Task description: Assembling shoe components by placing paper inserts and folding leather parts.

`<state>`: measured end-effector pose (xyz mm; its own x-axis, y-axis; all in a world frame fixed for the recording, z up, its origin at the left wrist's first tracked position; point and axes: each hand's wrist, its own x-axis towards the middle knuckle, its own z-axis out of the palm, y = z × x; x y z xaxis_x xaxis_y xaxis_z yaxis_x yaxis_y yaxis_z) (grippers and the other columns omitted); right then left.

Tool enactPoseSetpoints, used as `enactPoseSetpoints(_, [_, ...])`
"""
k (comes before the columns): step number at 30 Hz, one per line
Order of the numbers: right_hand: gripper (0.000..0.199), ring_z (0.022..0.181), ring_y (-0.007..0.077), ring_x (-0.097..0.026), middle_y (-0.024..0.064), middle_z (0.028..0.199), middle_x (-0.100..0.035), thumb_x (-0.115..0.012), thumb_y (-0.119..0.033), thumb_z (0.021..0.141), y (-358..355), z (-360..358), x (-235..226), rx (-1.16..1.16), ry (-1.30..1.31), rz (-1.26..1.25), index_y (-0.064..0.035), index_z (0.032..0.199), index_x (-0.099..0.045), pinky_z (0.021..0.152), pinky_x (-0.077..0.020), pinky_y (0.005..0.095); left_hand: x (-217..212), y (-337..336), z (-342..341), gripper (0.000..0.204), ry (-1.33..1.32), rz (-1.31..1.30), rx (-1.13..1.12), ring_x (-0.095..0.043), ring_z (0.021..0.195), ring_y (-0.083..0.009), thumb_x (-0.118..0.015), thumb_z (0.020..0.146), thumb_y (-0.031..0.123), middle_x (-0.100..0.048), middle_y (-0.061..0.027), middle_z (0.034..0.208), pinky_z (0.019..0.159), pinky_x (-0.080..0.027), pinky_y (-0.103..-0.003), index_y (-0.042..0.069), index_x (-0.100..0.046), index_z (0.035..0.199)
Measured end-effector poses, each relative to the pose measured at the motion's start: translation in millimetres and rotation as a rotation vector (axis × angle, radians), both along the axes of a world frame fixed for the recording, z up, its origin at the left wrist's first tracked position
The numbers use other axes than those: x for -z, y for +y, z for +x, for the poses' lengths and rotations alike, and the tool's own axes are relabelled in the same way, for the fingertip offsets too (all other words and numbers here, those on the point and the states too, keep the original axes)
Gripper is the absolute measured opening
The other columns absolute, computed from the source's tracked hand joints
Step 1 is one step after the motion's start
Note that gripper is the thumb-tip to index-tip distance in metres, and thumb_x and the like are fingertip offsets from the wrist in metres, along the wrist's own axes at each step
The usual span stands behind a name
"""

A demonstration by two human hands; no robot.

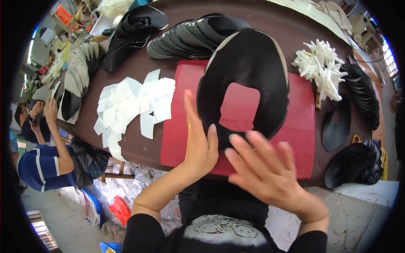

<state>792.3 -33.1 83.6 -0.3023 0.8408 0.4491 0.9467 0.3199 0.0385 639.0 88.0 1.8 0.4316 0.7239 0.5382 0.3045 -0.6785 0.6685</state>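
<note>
Hands (198, 143) (263, 168) lay flat, fingers apart, pressing a black horseshoe-shaped leather piece (249, 67) on a red mat (301, 126) near the worktop's front edge; it looked limp, light, best lifted by its rim.

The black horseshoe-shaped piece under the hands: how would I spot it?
Find the red mat on the brown table. On it lies a black horseshoe-shaped piece, touched by both hands. Unlike the stacked black pieces behind, it lies alone, red showing through its cutout.
</note>
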Motion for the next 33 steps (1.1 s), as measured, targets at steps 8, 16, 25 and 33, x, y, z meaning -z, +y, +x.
enactPoseSetpoints(8, [0.021, 0.094, 0.0245, -0.058, 0.0121, 0.106, -0.060, -0.060, -0.007, 0.084, 3.6, 23.7, 31.3, -0.068, -0.487, -0.185, 0.0008, 0.103, -0.065, 0.102, -0.0380, 0.0391, -25.4, -9.0, -42.1, 0.029, 0.937, 1.187, 0.082, -0.056, 0.104, -0.0279, -0.061, 0.086, 0.011, -0.059, -0.0155, 0.122, 0.099, -0.039, -0.042, -0.003, -0.065, 0.111])
enactPoseSetpoints(16, [0.026, 0.085, 0.0222, -0.051, 0.0098, 0.094, -0.055, -0.059, -0.007, 0.081, 22.1, 17.7, 39.8, -0.012, -0.366, -0.351, 0.0010, 0.104, -0.066, 0.096, -0.0382, 0.0351, -19.8, -7.0, -13.5, 0.022, 0.836, 0.801, 0.276, -0.046, 0.075, -0.0192, -0.058, 0.085, 0.009, -0.058, -0.0105, 0.092, 0.078, -0.039, -0.030, -0.002, -0.068, 0.101])
enactPoseSetpoints(25, [0.029, 0.085, 0.0217, -0.051, 0.0092, 0.097, -0.055, -0.061, -0.009, 0.079, 37.5, 25.6, 36.2, -0.031, -0.229, -0.397, 0.0001, 0.106, -0.066, 0.094, -0.0383, 0.0347, -11.4, -2.6, -10.9, 0.026, 0.776, 0.756, 0.231, -0.052, 0.080, -0.0160, -0.065, 0.078, 0.011, -0.060, -0.0075, 0.100, 0.075, -0.035, -0.028, 0.003, -0.069, 0.102])
enactPoseSetpoints(33, [0.029, 0.090, 0.0210, -0.056, 0.0094, 0.106, -0.058, -0.061, -0.010, 0.079, 30.4, 38.7, 55.2, -0.130, -0.009, -0.373, -0.0004, 0.106, -0.064, 0.095, -0.0402, 0.0371, 10.8, -12.9, -4.2, 0.023, 0.789, 0.919, 0.154, -0.055, 0.076, -0.0144, -0.065, 0.075, 0.009, -0.064, -0.0053, 0.094, 0.074, -0.034, -0.024, 0.006, -0.071, 0.097])
